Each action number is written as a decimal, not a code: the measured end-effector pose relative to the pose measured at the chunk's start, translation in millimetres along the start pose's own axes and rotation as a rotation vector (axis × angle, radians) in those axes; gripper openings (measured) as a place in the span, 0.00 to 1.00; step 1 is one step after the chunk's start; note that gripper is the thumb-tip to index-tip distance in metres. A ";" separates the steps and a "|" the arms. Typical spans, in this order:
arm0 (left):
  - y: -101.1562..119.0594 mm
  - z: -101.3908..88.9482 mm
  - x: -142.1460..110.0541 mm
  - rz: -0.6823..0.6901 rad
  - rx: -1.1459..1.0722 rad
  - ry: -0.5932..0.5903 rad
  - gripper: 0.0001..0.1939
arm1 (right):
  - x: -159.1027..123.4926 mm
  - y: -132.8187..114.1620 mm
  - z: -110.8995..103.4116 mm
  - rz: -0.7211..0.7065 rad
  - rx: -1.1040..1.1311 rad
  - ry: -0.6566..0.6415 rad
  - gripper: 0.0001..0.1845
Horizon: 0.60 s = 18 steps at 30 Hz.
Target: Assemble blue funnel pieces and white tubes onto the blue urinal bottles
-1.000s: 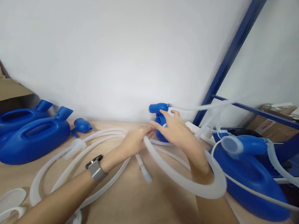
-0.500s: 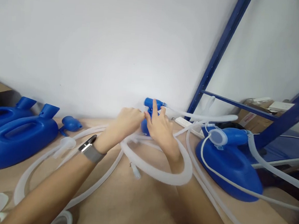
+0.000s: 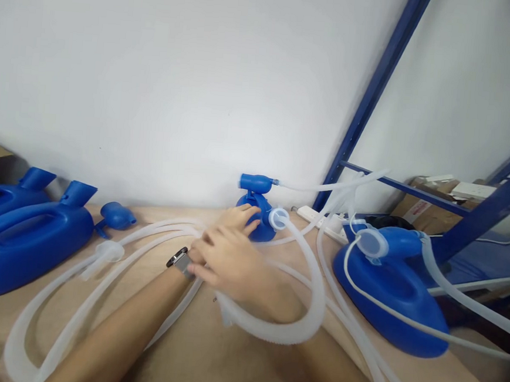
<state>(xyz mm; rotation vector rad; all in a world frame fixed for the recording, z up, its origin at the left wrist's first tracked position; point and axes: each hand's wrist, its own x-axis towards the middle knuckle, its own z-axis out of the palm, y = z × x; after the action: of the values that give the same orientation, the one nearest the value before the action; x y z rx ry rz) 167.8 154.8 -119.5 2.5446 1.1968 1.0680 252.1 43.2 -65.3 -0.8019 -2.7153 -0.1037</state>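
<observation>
A blue plastic bottle (image 3: pixel 266 232) stands by the wall, with a blue bulb-shaped head (image 3: pixel 256 183) on top and a clear cap (image 3: pixel 278 218) at its side. My left hand (image 3: pixel 238 218) has its fingers bent against the bottle's left front. My right hand (image 3: pixel 235 266) crosses in front, over the left wrist and its watch (image 3: pixel 180 260), smeared by motion. Its fingers are partly curled; whether they hold anything is unclear. From the cap a thick whitish tube (image 3: pixel 318 290) loops round and runs beneath my right hand.
Blue jugs (image 3: pixel 34 238) and a small blue bulb-shaped part (image 3: pixel 117 216) lie at left, near several looped tubes and a clear funnel-like piece (image 3: pixel 109 251). At right lies another blue jug (image 3: pixel 396 308) with tubing. A power strip (image 3: pixel 318 221) and a blue metal frame (image 3: pixel 372 100) are behind.
My right hand has left the blue head and moved down and left across my left wrist. My left hand has opened from a fist against the bottle; the clear cap now shows.
</observation>
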 end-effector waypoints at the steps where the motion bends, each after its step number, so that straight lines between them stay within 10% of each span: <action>1: 0.4 0.0 1.8 0.022 0.002 -0.033 0.24 | -1.2 -0.1 -0.3 -0.098 -0.001 -0.029 0.19; 6: 17.8 6.6 16.7 0.210 0.025 -0.231 0.39 | -6.1 -10.8 -3.8 0.074 0.004 0.080 0.20; 13: 29.4 -3.6 51.2 0.361 0.009 -0.511 0.19 | -9.5 -3.1 -23.1 0.055 0.386 0.018 0.14; 18: -8.6 -54.1 60.3 0.280 -0.080 -0.693 0.18 | -15.4 45.0 -16.4 0.112 0.541 -0.419 0.11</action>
<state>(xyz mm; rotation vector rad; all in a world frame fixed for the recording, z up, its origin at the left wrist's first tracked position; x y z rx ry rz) 153.3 194.8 -49.9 2.7021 0.6145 0.1938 293.1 70.5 -55.3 -0.8710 -2.8322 0.8745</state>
